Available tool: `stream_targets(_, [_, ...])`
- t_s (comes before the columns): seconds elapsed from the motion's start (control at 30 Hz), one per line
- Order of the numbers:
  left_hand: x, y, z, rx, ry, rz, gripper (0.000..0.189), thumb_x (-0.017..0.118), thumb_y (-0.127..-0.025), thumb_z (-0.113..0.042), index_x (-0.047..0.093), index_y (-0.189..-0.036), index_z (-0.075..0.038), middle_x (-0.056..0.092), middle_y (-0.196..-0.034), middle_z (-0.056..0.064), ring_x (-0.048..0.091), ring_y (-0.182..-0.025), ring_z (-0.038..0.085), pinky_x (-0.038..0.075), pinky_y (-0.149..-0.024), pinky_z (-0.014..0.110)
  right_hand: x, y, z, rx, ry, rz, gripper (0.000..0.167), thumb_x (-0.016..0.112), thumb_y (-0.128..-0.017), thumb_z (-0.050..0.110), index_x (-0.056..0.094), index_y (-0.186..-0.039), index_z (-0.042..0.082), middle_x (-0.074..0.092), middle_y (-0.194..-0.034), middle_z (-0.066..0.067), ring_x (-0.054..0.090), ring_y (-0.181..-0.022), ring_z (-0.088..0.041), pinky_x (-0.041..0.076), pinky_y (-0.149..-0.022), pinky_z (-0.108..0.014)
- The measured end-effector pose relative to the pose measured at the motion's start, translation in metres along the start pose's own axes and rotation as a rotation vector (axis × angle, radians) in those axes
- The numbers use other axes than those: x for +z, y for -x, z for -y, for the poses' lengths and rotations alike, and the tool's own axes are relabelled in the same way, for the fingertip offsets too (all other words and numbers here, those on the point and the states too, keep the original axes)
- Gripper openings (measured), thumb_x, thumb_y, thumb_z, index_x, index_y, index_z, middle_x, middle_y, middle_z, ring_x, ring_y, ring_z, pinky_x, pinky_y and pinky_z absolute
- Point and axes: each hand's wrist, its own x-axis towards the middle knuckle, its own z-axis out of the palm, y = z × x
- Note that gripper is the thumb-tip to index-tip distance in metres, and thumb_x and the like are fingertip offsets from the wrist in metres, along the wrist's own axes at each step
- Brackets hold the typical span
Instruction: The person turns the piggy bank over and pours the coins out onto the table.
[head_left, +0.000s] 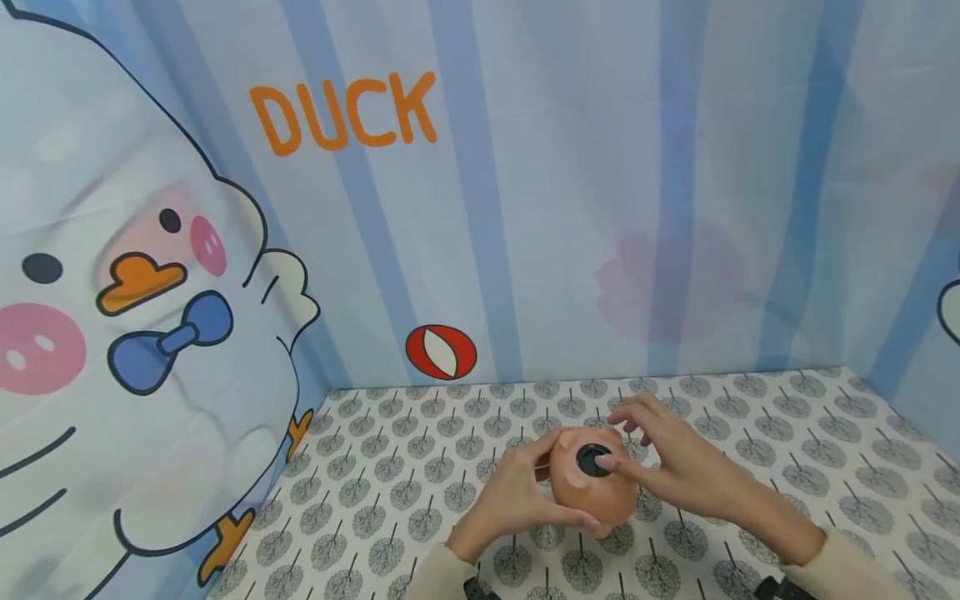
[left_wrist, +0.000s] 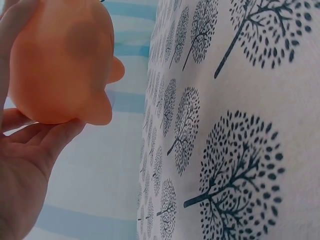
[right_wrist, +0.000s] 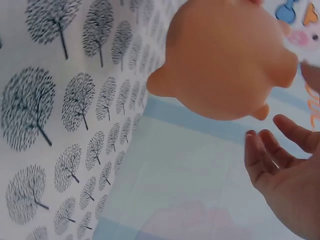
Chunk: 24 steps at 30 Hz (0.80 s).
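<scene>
Item one: a smooth, rounded, peach-coloured figure [head_left: 603, 497] with short stubby projections, right of centre and toward the near side, held above a white tablecloth printed with dark grey trees [head_left: 442, 450]. On my remote feed, the left wrist view shows a gap between figure and cloth.

Item two: a round black disc [head_left: 588, 461], set in the figure's upward side.

Grip, left: the bare left hand [head_left: 521, 492] has hold of the figure, spread about as wide as its body, thumb along the near side, fingers curled against the left side. The figure's right part stands outside this grip.

Grip, right: the bare right hand [head_left: 686, 471] is just right of the figure, thumb tip over the disc's right edge; I cannot tell how hard it presses. Its other fingers are loosely bent and spread, holding nothing; my right wrist view shows them apart from the figure.

Writing: I read "DUCK" in orange capitals [head_left: 341, 114] on the far blue-and-white striped curtain [head_left: 540, 167].

Prints: a large white duck [head_left: 180, 442] with a blue bow tie [head_left: 177, 339], left; a red-and-white ball [head_left: 441, 352], far side.

Wear: cream sleeves [head_left: 847, 571] on both arms, a small black device [head_left: 780, 589] at the right wrist.
</scene>
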Motion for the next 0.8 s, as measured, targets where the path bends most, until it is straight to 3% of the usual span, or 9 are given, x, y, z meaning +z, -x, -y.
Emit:
stream_targets(0.13, [0.000, -0.001, 0.000, 0.003, -0.006, 0.002, 0.101, 0.099, -0.070, -0.044, 0.047, -0.156, -0.034, 0.066, -0.143, -0.012, 0.068, -0.121, 0.002, 0.060, -0.102, 0.024, -0.001, -0.003, 0.001, -0.029, -0.009, 0.042, 0.010, 0.075, -0.100, 0.025, 0.065, -0.103, 0.026, 0.058, -0.102, 0.009, 0.050, -0.085, 0.001, 0.050, -0.067, -0.021])
stream_targets(0.23, [0.001, 0.000, -0.001, -0.014, -0.050, -0.006, 0.106, 0.098, -0.069, -0.048, 0.045, -0.159, -0.030, 0.061, -0.150, -0.008, 0.066, -0.125, 0.003, 0.059, -0.103, 0.022, -0.001, -0.005, 0.004, -0.027, -0.011, 0.132, 0.012, 0.071, -0.103, 0.026, 0.062, -0.095, 0.027, 0.055, -0.093, 0.013, 0.050, -0.080, 0.005, 0.050, -0.064, -0.019])
stream_targets(0.37, [0.003, 0.002, -0.001, -0.004, -0.087, -0.008, 0.107, 0.098, -0.068, -0.051, 0.044, -0.158, -0.032, 0.059, -0.153, -0.008, 0.065, -0.129, 0.003, 0.058, -0.105, 0.022, -0.002, -0.008, 0.007, -0.044, 0.024, 0.196, 0.015, 0.068, -0.104, 0.026, 0.061, -0.091, 0.026, 0.057, -0.088, 0.015, 0.052, -0.077, 0.008, 0.052, -0.064, -0.019])
stream_targets(0.5, [0.005, 0.001, 0.000, 0.033, -0.066, -0.003, 0.105, 0.099, -0.070, -0.046, 0.045, -0.158, -0.031, 0.062, -0.148, -0.013, 0.064, -0.129, 0.003, 0.058, -0.106, 0.024, -0.002, -0.011, 0.011, -0.043, 0.061, 0.197, 0.017, 0.070, -0.103, 0.026, 0.061, -0.088, 0.024, 0.054, -0.082, 0.015, 0.044, -0.067, 0.008, 0.044, -0.057, -0.017])
stream_targets(0.8, [0.005, 0.001, 0.001, 0.060, -0.120, -0.009, 0.105, 0.098, -0.069, -0.048, 0.045, -0.158, -0.030, 0.062, -0.148, -0.012, 0.064, -0.129, 0.003, 0.057, -0.107, 0.022, 0.006, -0.011, 0.020, 0.091, 0.078, 0.229, 0.014, 0.070, -0.101, 0.020, 0.062, -0.089, 0.019, 0.054, -0.076, 0.013, 0.041, -0.061, 0.004, 0.040, -0.051, -0.016])
